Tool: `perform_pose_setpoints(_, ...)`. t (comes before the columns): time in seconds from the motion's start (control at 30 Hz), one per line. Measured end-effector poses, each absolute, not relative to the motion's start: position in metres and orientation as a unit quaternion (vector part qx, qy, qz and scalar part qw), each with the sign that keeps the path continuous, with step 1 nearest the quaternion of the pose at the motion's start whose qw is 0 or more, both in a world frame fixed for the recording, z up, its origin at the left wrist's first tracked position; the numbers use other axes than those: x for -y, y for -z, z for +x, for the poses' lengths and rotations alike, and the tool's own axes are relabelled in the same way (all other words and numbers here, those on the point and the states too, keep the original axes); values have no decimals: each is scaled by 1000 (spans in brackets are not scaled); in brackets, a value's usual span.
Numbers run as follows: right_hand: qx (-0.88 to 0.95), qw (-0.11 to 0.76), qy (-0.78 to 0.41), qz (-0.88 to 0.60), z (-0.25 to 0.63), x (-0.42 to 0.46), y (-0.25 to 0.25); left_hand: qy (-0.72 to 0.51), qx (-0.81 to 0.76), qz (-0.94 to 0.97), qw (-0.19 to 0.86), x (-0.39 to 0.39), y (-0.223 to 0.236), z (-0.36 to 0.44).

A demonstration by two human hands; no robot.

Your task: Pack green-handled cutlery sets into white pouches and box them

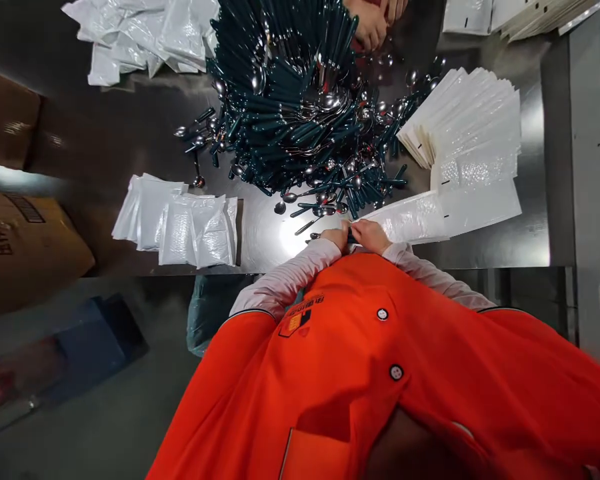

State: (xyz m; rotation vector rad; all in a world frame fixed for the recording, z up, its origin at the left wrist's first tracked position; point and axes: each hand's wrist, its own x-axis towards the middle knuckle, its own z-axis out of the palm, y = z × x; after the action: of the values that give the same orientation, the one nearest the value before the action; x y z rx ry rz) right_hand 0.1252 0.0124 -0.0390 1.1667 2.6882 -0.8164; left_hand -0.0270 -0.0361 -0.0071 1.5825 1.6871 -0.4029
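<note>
Both hands, left [333, 237] and right [371, 235], meet at the table [267, 230]'s near edge, fingers curled around dark-handled cutlery [351, 237], mostly hidden; its far ends and type cannot be made out. Beyond lies a heap of glossy dark-green-handled cutlery [290, 120] with shiny silver spoon bowls, cut off at the top. The orange uniform [330, 373] has a chest logo, its lettering unreadable; a brown box [25, 247] bears blurred characters.

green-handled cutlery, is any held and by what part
Cutlery seems held by its handles between the left hand and right hand; exact contact is hidden.
</note>
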Motion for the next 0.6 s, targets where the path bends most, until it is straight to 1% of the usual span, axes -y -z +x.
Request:
perform_pose_setpoints(0.1, -888, 32, 275, 368, 126, -12, 30, 127, -664, 633, 376, 34, -2, -27)
perform_pose_setpoints(0.2, -893, 6, 273, 358, 132, -10, 18, 75, -639, 646, 412, 28, -4, -39)
perform_pose_setpoints(0.33, -893, 25, 255, 370, 140, -17, 4, 99, -585, 671, 445, 11, 0, -56)
perform_pose_setpoints(0.4, -873, 44, 281, 395, 144, -25, 3, 127, -589, 669, 435, 5, 2, -60)
perform_pose_setpoints(0.5, -834, 72, 362, 410, 147, -32, 11, 155, -610, 657, 416, 6, 4, -56)
perform_pose_setpoints(0.6, -814, 78, 395, 418, 148, -30, 22, 141, -632, 647, 403, 15, 5, -46)
